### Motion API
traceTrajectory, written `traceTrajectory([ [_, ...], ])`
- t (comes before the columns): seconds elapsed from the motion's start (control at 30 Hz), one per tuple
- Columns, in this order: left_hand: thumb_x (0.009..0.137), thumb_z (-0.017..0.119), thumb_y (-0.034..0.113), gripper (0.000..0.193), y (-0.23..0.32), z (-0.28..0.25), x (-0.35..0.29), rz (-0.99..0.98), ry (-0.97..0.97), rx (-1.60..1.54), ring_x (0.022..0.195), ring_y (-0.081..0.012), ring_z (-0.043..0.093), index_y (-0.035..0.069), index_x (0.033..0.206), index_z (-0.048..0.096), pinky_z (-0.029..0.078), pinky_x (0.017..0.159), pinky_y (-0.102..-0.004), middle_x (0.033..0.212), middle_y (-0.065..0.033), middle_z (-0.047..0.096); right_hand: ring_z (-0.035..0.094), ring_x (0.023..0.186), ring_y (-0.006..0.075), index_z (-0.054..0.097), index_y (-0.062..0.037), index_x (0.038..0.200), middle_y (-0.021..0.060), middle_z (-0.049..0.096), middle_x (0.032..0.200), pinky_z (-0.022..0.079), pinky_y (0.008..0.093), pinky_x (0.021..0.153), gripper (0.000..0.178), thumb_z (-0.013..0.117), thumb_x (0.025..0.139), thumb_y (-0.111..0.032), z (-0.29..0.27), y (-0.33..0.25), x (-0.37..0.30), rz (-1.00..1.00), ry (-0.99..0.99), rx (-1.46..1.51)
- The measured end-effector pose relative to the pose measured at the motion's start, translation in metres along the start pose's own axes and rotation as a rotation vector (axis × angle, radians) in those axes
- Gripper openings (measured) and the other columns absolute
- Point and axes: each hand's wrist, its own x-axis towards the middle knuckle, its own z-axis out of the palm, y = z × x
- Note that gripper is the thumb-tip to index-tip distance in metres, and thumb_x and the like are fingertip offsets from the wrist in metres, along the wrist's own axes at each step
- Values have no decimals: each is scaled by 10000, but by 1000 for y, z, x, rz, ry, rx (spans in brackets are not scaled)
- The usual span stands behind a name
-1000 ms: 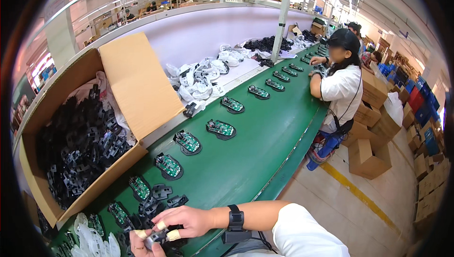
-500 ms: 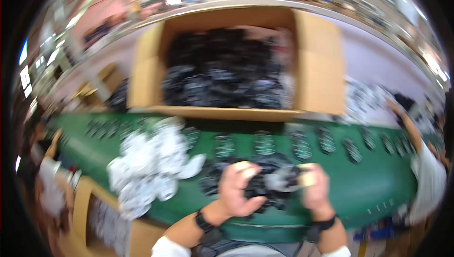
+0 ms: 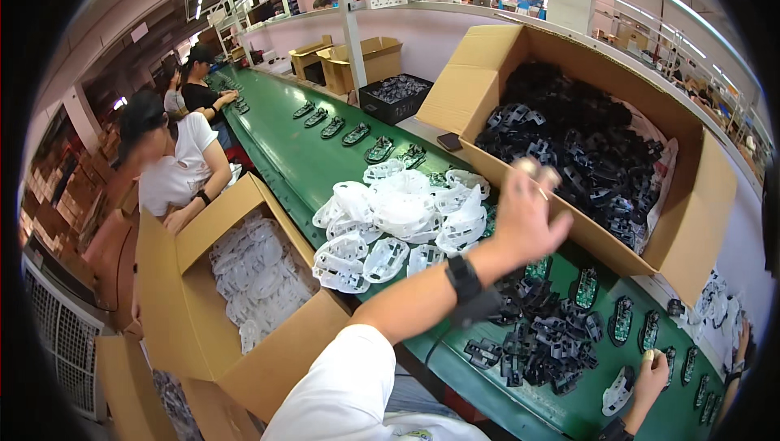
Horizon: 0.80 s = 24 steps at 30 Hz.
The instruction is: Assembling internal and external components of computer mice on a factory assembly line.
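Observation:
My left hand [image 3: 530, 212] is raised near the front wall of a large carton, fingers spread and holding nothing. That carton [image 3: 707, 214] contains many black plastic frames [image 3: 605, 140]. At the lower right, my right hand [image 3: 648, 382] is closed at the edge of a pale, mouse-shaped plastic shell [image 3: 618, 391] with dark parts showing in it. Yellow covers sit on its fingertips. Between my hands lies a heap of loose black plastic frames [image 3: 544, 335]. White translucent shells [image 3: 402, 209] are piled beyond my left forearm. Green circuit boards [image 3: 585, 287] in black frames line the belt.
The green table [image 3: 272, 140] runs away to the far left. An open carton of white shells [image 3: 195, 311] stands left of me. A black crate [image 3: 394, 98] is beside the table. Co-workers sit along the left side [image 3: 187, 157], and another person's arm [image 3: 739, 343] shows at right.
The view has turned left and sharpened. My left hand has left the black heap and lifted toward the large carton. My right hand has moved away from the left one, to the heap's right.

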Motion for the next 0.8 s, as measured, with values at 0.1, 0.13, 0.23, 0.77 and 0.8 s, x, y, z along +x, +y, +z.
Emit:
traceTrajectory([
  [0.1,742,798,175,546,-76,21,38,-551,206,-126,969,-271,582,-33,1178,545,503,853,-447,1096,-182,577,533,769,98,665,45,1045,24,616,845,455,276,699,173,640,985,-115,8,8,-2,-38,16,90],
  [0.13,753,803,175,501,-101,20,37,-862,261,-278,788,-211,577,-19,1125,527,518,690,-386,941,-118,598,520,749,94,675,41,1008,20,605,825,446,274,680,162,631,979,-112,13,-15,-8,-108,41,69],
  [0.23,796,817,222,766,-117,27,16,-1191,291,-506,1120,-297,579,-100,1350,398,504,970,-424,1240,-231,568,510,700,79,688,39,974,-3,620,770,428,264,628,166,637,969,-118,27,-32,-11,-44,113,67],
  [0.77,806,575,159,201,-140,70,21,-1380,-1,-1035,981,-338,583,67,981,539,594,795,-565,1011,-141,528,567,618,157,673,15,841,75,631,668,457,356,587,218,670,836,-204,50,-25,-3,152,43,212],
  [0.8,808,572,120,194,-131,74,24,-1405,64,-981,991,-368,567,31,974,526,578,819,-616,1042,-167,505,617,622,181,687,11,859,107,686,707,488,366,602,214,663,830,-200,45,-34,-5,212,27,272],
])
